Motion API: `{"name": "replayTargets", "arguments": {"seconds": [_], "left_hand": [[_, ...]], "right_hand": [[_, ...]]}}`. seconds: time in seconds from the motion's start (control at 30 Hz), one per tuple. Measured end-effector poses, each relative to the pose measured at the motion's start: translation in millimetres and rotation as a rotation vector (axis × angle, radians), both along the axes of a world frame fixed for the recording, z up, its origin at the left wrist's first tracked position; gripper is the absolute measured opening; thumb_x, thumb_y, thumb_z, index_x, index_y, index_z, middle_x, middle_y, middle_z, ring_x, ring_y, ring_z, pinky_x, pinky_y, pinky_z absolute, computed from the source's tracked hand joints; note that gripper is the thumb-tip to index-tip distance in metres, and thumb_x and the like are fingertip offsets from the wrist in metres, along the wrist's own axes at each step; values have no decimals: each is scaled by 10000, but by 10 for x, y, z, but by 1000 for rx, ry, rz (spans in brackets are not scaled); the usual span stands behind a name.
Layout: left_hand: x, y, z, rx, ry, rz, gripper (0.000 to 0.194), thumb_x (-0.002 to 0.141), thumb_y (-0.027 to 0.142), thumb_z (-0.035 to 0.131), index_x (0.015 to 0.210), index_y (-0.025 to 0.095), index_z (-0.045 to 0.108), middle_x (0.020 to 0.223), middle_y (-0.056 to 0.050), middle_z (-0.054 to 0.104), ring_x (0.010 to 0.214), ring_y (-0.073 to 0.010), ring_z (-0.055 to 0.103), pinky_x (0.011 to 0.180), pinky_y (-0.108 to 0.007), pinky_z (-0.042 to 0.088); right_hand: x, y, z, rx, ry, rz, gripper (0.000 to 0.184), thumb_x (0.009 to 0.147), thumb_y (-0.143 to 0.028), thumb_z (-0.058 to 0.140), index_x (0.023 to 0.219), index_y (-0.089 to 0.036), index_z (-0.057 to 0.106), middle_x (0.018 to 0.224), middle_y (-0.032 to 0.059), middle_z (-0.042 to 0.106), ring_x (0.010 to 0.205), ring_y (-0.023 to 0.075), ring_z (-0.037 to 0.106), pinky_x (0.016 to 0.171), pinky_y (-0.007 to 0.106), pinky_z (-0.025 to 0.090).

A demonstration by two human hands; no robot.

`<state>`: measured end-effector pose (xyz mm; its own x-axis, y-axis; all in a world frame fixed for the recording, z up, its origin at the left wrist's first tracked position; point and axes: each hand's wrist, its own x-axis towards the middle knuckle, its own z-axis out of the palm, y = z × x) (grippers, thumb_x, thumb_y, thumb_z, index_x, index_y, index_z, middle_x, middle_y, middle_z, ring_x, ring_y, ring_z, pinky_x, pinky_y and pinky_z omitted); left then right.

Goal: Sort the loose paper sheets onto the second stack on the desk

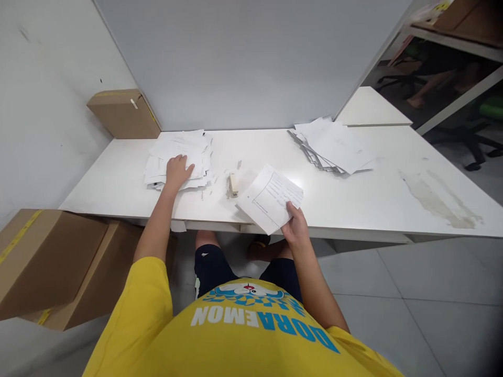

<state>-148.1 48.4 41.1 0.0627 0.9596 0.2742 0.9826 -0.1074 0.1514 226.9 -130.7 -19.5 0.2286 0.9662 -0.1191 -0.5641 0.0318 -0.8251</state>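
Note:
On top of the left stack of papers lies my left hand, palm down with the thumb spread away from the fingers. My right hand grips a small sheaf of printed paper by its right edge, thumb on top, above the front of the desk. The number of sheets in it I cannot make out. Between the two hands a small pale block-like object stands on the desk. A second untidy stack of papers sits at the back right, apart from both hands.
The white desk ends at a grey partition. One cardboard box stands in its back left corner. Larger cartons are beside the desk at lower left. At upper right, a person's bare leg shows near office chairs.

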Motion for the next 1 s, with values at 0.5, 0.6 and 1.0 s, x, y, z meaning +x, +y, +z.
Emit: {"name": "replayTargets", "arguments": {"seconds": [0.5,0.6,1.0], "left_hand": [[217,-407,76,-40,247,20,419,942,335,445,1223,68,605,1191,-229,604,1095,-378,525,942,-451,391],[211,-387,77,-5,280,12,405,943,162,336,1239,38,582,1070,-234,638,1008,-352,571,877,-437,400],[624,-1061,14,274,154,-29,422,943,114,343,1241,105,641,975,-184,709,894,-311,643,755,-419,421]], "right_hand": [[-51,-4,-129,-65,162,10,417,757,-327,766,1150,-227,672,1168,37,736,1168,227,661,1071,422,512],[-35,-41,-137,-82,171,9,432,748,-325,773,1155,-220,670,1176,40,733,1155,224,667,1063,411,519],[-103,-106,-13,-108,122,23,429,704,-324,794,1102,-224,670,1129,37,747,1146,251,670,1021,431,546]]}}
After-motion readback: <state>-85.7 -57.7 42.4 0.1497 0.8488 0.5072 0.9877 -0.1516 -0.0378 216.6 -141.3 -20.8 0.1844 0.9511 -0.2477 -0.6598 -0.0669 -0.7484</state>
